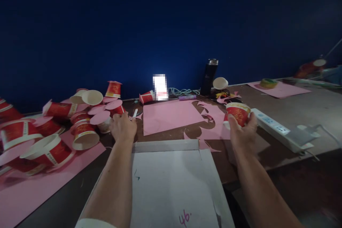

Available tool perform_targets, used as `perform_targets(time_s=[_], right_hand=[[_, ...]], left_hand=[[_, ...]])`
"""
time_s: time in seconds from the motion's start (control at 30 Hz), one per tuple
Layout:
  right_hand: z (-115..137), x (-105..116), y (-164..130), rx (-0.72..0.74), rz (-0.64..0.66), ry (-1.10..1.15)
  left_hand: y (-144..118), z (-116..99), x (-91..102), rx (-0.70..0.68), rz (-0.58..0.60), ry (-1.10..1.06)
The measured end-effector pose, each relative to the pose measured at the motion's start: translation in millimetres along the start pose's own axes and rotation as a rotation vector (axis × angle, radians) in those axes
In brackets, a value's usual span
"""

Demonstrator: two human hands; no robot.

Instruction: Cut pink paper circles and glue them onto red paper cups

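Craft or hobby work table, likely a workshop or classroom corner: dark tabletop (307, 114) against a plain blue wall (171, 25), heaps of red paper cups (50, 128), pink paper sheets (171, 115) with cut-out scraps, tape roll (268, 83), power strip (278, 128) (dim lighting, one bright phone screen (160, 86)).

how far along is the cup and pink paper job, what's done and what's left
Done, it seems: several red cups heaped at left carry pink paper discs, and one pink sheet is cut full of holes. In hand: right hand holds an uncovered red cup; left hand grips a white tool. Left: an uncut pink sheet.
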State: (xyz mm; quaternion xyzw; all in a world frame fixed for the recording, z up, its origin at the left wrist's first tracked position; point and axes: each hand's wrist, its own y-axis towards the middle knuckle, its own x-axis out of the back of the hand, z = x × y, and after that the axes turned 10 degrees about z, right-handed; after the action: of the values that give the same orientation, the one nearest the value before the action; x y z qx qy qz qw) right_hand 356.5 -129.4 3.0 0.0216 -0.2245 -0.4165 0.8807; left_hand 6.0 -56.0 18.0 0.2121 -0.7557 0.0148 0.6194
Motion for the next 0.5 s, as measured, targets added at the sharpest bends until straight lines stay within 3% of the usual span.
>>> perform_targets(time_s=[0.13, 0.2, 0.3, 0.43, 0.5], right_hand=[[31.3, -21.7, -8.6, 0.194, 0.238, 0.245], [52.6, -36.7, -14.8, 0.28, 0.299, 0.165], [77.8, -56.2, -17.2, 0.232, 0.357, 0.053], [82.7, -62.5, 3.6, 0.288, 0.285, -0.182], [75.9, -56.6, 22.3, 0.224, 0.241, -0.319]], left_hand=[[-5.8, -6.8, 7.0, -0.1, -0.078, -0.149], [-5.3, -4.4, 12.6, -0.022, -0.04, -0.177], [-2.0, 3.1, 18.8, 0.126, 0.064, -0.136], [4.8, 10.2, 12.1, 0.198, 0.148, -0.026], [8.6, 11.6, 3.8, 0.162, 0.216, 0.011]])
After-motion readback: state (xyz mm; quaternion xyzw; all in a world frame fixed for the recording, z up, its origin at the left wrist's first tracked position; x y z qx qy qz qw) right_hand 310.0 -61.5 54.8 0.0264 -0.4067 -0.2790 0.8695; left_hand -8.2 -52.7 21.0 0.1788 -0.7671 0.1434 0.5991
